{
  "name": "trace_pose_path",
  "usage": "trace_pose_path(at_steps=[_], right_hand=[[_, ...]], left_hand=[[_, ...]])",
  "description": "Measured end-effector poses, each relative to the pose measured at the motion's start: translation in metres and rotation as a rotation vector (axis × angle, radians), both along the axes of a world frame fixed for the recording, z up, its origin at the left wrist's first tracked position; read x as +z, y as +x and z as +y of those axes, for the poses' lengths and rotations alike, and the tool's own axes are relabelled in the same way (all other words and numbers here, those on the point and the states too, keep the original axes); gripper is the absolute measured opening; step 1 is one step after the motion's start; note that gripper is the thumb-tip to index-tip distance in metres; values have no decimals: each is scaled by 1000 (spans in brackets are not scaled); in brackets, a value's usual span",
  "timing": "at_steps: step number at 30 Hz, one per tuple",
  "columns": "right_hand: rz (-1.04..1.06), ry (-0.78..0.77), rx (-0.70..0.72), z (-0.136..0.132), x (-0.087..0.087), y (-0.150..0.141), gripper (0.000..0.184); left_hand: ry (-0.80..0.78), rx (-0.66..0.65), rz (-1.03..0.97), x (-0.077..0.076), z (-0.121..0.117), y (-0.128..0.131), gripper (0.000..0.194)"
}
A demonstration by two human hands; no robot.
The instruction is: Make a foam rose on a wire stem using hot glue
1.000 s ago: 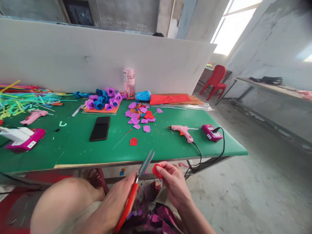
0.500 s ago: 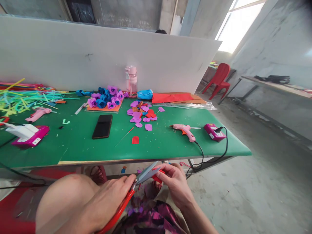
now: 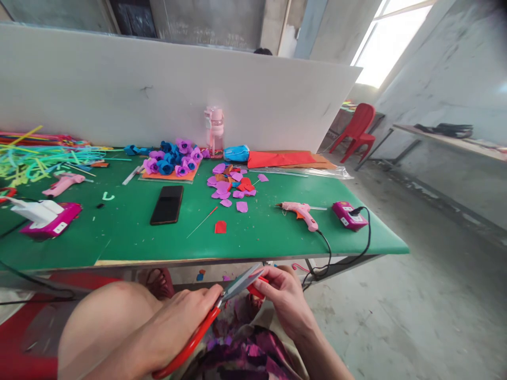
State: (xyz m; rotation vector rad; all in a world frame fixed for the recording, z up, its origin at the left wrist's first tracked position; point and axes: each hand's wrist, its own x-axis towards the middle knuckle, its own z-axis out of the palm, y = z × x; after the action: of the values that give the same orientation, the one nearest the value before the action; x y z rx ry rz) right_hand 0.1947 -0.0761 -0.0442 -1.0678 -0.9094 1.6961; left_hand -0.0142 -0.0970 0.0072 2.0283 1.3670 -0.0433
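My left hand (image 3: 186, 319) is closed around the red-handled scissors (image 3: 240, 284) above my lap, their blades pointing up and right and slightly parted. A small piece of red paper (image 3: 256, 287) is pinched between the thumb and fingers of my right hand (image 3: 285, 298). The blade tips meet the upper edge of that paper, beside my right fingertips. Part of the paper is hidden by the blades and fingers. On the green table (image 3: 261, 237) ahead lie a red petal piece (image 3: 221, 227) and a pile of purple, red and brown petals (image 3: 222, 187).
A pink glue gun (image 3: 301, 210) and a purple power socket (image 3: 349, 215) sit at the right, with cables hanging off the edge. A phone (image 3: 167, 205), paper flowers (image 3: 183, 166), a pink bottle (image 3: 215, 132) and coloured strips (image 3: 51, 161) are on the table. A white board (image 3: 158, 95) stands behind.
The scissor blades have come closer together at the red paper, and the handle has shifted slightly. My right hand keeps its pinch in nearly the same place.
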Motion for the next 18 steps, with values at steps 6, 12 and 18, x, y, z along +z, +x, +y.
trace_pose_path(at_steps=[6,12,18], right_hand=[[25,-35,-30,-1,1,0,22],[24,-15,-23,0,-1,0,20],[10,-10,-6,0,1,0,21]], left_hand=[[-23,6,-22,2,0,1,24],[-3,5,-6,1,0,1,24],[-17,-9,-30,0,2,0,21]])
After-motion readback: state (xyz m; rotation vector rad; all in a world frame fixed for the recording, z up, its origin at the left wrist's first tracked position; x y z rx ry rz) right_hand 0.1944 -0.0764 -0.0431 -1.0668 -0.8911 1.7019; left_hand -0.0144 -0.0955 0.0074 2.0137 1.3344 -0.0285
